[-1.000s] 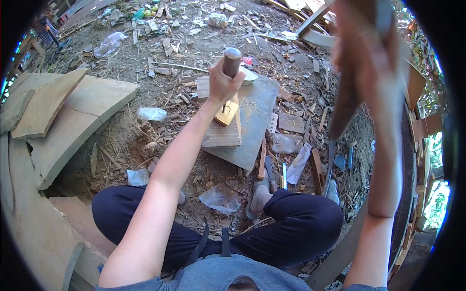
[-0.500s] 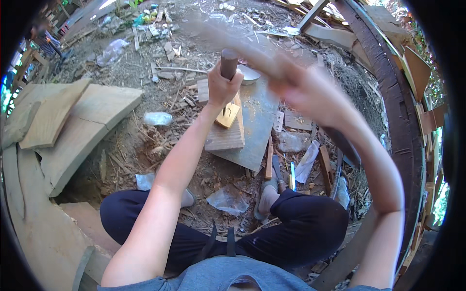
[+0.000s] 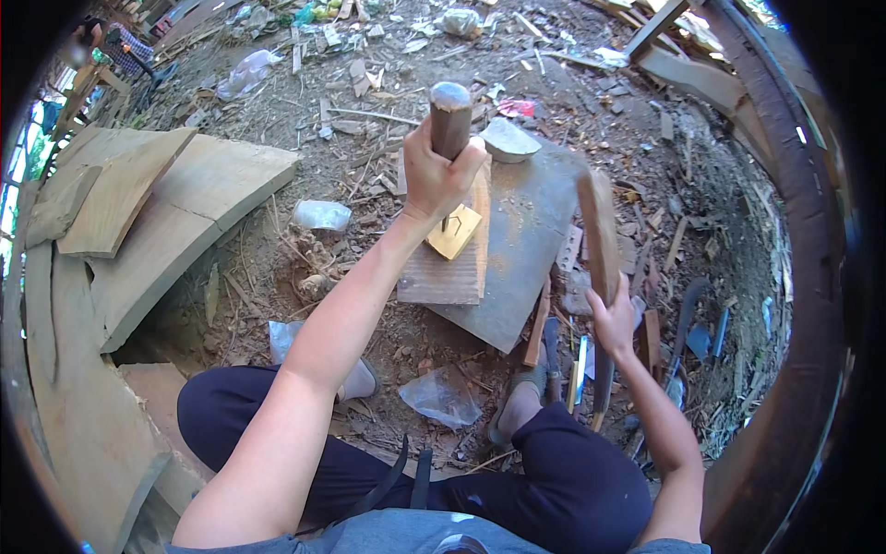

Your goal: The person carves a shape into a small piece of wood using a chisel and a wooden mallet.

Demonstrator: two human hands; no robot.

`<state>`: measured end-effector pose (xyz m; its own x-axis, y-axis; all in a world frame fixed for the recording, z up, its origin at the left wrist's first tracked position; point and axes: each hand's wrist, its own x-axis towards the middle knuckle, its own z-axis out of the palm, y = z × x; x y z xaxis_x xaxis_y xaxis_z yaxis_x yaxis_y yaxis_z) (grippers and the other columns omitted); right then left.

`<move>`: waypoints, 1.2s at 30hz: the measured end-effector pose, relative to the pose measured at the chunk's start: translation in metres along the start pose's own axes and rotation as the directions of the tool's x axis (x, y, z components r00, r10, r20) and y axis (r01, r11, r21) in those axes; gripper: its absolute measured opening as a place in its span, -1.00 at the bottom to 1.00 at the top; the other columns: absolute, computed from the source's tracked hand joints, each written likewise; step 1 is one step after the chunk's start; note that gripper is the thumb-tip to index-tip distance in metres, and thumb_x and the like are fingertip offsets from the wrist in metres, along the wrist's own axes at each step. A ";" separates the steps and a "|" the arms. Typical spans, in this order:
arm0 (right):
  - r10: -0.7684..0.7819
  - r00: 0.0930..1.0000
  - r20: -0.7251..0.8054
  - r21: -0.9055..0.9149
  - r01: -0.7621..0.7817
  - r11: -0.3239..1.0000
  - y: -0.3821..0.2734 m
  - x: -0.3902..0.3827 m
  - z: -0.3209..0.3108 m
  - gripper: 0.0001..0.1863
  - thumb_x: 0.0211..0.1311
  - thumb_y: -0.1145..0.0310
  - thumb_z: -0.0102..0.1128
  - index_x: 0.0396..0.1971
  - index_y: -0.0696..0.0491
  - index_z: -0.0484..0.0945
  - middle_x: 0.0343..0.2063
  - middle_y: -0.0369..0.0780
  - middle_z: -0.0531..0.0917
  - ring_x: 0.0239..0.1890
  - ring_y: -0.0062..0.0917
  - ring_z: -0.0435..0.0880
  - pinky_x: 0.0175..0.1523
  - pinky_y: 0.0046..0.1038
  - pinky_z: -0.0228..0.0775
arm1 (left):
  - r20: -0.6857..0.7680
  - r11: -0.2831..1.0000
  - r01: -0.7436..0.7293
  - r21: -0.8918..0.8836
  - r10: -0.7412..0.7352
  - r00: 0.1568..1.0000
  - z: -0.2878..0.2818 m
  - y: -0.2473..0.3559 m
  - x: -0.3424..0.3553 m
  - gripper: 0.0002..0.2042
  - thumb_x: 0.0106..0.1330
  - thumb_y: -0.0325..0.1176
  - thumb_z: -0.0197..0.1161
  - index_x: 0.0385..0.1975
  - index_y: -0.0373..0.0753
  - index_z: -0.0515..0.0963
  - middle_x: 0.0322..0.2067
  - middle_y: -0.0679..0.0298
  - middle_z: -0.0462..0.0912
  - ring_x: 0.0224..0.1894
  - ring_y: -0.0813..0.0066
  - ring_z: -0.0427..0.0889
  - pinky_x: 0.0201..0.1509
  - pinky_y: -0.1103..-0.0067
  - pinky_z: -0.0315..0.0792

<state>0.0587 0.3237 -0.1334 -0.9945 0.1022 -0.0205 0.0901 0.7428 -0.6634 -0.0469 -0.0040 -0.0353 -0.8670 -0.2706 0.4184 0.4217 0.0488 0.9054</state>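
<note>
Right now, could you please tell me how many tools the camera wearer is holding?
2: a thick-handled tool in the left hand, and a wooden club in the right hand.

Left: pale planks (image 3: 185,212), overlapping. Dirt ground (image 3: 574,106) strewn with wood scraps (image 3: 362,78). 1 clear plastic sheet (image 3: 441,399) low centre, 1 whitish bag (image 3: 249,74) upper left. Dark beam (image 3: 805,198) along right edge. 1 person (image 3: 129,55) far upper left.

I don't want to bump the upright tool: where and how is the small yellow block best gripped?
Probably take the yellow block by the edges at its near corner, coming from the near right. It lies flat and angled on a wooden board; the upright tool and left hand crowd its far left side, while its near right edge looks unobstructed.
</note>
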 end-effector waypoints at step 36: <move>-0.645 0.755 0.116 -0.063 0.654 0.754 -0.151 0.037 0.146 0.08 -0.02 -0.10 0.38 0.39 0.15 0.04 0.13 -0.20 0.32 0.22 -0.36 0.29 0.38 0.08 -0.20 | -0.467 0.956 -0.238 -0.173 0.134 0.874 -0.029 0.043 -0.047 -0.91 0.19 -0.45 0.01 -0.40 -0.12 0.24 -0.62 0.31 0.31 -0.81 0.53 0.28 -0.79 0.58 0.20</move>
<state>0.0004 0.1190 -0.1434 -0.8151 -0.4791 0.3259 -0.5794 0.6686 -0.4662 0.0197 -0.0174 -0.0186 -0.5776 -0.6789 0.4532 0.6556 -0.0551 0.7531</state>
